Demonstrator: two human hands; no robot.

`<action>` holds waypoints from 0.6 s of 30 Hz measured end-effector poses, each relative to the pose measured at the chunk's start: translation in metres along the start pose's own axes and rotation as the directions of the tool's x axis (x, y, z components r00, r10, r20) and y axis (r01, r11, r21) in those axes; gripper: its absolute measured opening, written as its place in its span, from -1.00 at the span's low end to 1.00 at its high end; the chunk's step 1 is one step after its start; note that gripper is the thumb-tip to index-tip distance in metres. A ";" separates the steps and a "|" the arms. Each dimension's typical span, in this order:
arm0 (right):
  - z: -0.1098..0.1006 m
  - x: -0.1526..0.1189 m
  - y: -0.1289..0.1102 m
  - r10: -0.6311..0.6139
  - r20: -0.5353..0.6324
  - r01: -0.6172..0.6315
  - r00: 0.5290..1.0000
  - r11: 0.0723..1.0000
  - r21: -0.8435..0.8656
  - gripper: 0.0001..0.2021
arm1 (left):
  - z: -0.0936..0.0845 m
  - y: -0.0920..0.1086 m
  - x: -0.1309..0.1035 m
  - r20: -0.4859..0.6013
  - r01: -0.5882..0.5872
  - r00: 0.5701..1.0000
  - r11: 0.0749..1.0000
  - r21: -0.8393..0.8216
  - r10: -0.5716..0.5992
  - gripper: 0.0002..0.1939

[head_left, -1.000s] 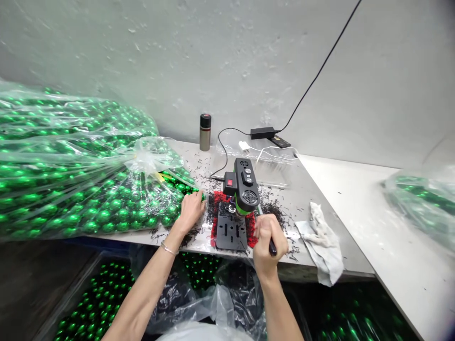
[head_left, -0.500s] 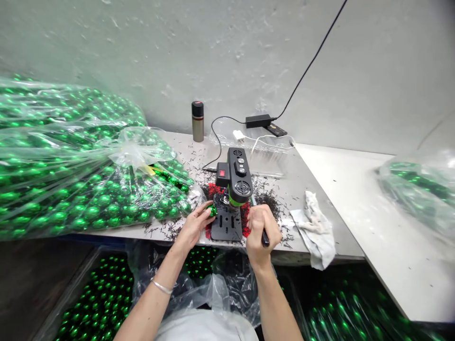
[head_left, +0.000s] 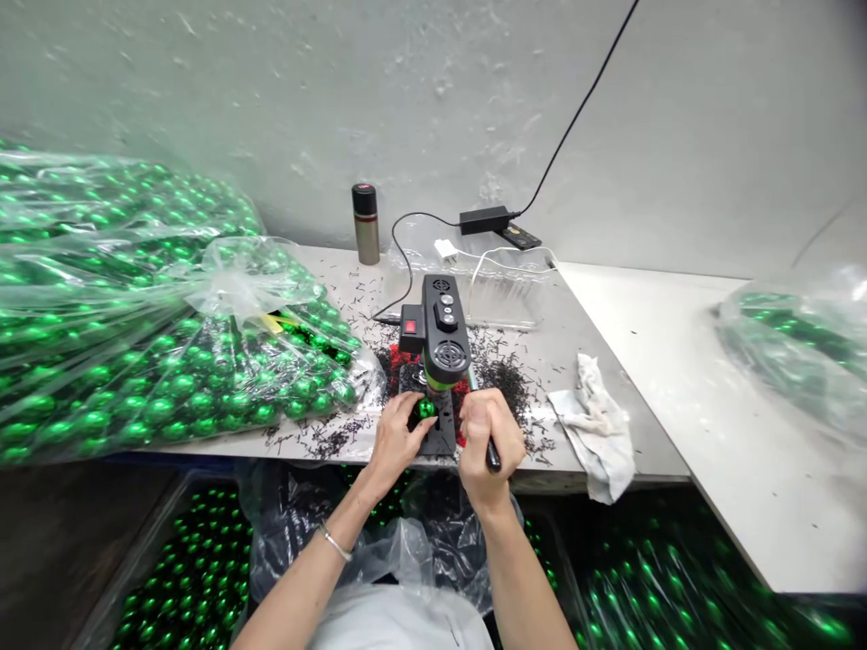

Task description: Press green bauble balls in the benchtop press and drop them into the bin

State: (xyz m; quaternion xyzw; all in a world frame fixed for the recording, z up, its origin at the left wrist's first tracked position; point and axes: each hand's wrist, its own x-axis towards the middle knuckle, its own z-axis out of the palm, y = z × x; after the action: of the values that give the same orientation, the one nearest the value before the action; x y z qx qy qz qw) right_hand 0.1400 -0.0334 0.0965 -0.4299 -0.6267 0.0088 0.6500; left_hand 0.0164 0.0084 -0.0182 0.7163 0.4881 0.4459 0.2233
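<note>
A small black machine (head_left: 445, 327) with a red switch stands on the table, its slotted black base plate (head_left: 442, 441) towards me. My left hand (head_left: 398, 438) holds a shiny green ball (head_left: 425, 409) between thumb and fingers, over the plate and just below the machine's head. My right hand (head_left: 491, 442) is wrapped round the black-tipped lever (head_left: 493, 459) on the machine's right side. Small black pieces (head_left: 505, 384) lie scattered around the machine, with red material partly visible under it.
A big clear bag of green balls (head_left: 155, 388) fills the left. Behind stand a flask (head_left: 366, 226) and a power adapter (head_left: 485, 219). A crumpled cloth (head_left: 597, 431) lies right. More green balls (head_left: 186, 578) are below the table edge.
My left hand has moved right with the green ball, from the plate's left edge to beneath the machine's head. My right hand stays on the lever. The view has shifted slightly.
</note>
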 end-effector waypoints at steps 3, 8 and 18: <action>-0.001 -0.002 0.001 -0.006 0.013 0.006 1.000 1.000 -0.010 -0.71 | 0.004 -0.002 -0.002 -0.037 -0.042 0.998 0.997 0.061 0.044 -0.74; 0.002 -0.021 0.017 -0.045 -0.007 0.045 0.999 0.999 0.000 -0.72 | 0.007 -0.003 -0.003 -0.052 -0.036 0.998 0.995 0.090 0.041 -0.73; 0.018 -0.064 0.052 -0.081 -0.114 0.082 0.990 0.997 0.003 -0.71 | 0.006 -0.001 -0.005 -0.039 -0.028 0.999 0.995 0.094 0.032 -0.72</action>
State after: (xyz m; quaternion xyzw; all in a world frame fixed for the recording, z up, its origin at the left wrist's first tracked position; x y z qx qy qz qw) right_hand 0.1389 -0.0262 0.0124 -0.4014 -0.6054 -0.0401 0.6861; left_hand 0.0203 0.0055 -0.0241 0.7239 0.5020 0.4405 0.1730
